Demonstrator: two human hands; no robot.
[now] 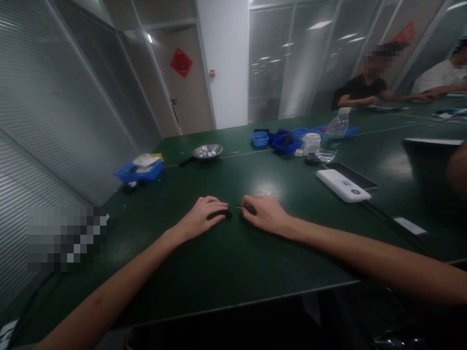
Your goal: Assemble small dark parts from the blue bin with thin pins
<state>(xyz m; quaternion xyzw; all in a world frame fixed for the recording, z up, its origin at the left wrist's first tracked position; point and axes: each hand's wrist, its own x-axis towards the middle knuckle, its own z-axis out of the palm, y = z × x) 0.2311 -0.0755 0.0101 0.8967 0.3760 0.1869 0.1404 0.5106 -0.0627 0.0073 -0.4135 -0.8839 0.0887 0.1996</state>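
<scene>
My left hand rests low over the green table, its fingers and thumb closed round a small black piece whose kind I cannot make out. Just to its right, my right hand is curled with the fingertips pinched. A thin, pale, pin-like tip sticks out of this pinch toward the black piece, and something dark shows within the curled fingers. A narrow gap separates the two hands; the tip and the black piece appear apart.
Beyond the hands stands a shiny metal bowl with small items. A blue bin sits left; more blue bins and a water bottle stand at the back. A white power bank and a phone lie right. Two people sit far right.
</scene>
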